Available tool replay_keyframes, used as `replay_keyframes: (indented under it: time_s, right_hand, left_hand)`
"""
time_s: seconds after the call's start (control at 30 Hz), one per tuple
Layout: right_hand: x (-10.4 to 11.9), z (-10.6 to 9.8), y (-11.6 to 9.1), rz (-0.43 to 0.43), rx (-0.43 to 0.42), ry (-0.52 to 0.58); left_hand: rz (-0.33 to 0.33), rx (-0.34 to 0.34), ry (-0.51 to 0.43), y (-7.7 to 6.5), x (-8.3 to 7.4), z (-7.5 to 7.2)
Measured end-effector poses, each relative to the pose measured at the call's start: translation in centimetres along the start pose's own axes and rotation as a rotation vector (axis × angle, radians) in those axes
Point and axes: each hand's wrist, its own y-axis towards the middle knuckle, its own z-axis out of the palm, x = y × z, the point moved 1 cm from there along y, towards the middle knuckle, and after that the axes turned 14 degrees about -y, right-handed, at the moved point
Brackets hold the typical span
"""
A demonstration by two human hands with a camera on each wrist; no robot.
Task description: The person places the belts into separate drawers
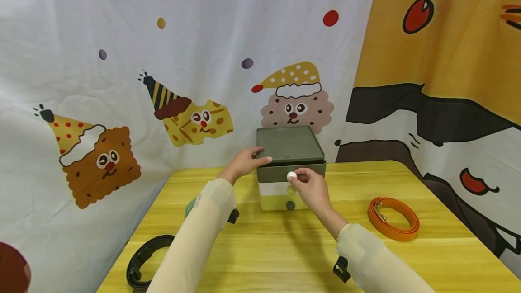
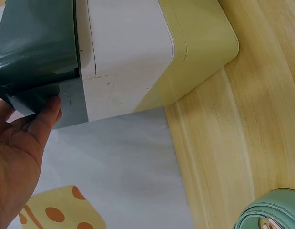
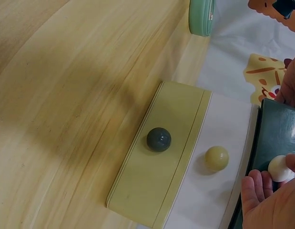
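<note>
A small three-tier drawer box (image 1: 281, 173) stands near the table's back edge. Its tiers are dark green, white and yellow from top to bottom, each with a round knob. My left hand (image 1: 246, 163) grips the box's upper left corner; in the left wrist view its thumb (image 2: 47, 117) lies against the green side. With thumb and fingers my right hand (image 1: 312, 189) pinches the white knob (image 3: 279, 168) of the green drawer. Below it show the yellow knob (image 3: 217, 158) and the dark grey knob (image 3: 158, 139). A dark gap runs under the top's front edge.
An orange rolled belt (image 1: 393, 219) lies to the right on the wooden table (image 1: 264, 257). At the front left is a black belt (image 1: 140, 257). A green rolled belt (image 2: 269, 210) sits left of the box, partly behind my left sleeve. A printed curtain (image 1: 211, 35) hangs behind.
</note>
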Motion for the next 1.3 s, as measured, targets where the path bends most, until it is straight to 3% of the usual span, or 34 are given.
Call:
replay_keyframes:
  time_s: [1.3]
  right_hand:
    - [-0.2,-0.8,-2.0,-0.031,-0.007,0.018]
  left_hand:
    - [-0.034,-0.007,-0.044,0.9,0.1,0.1]
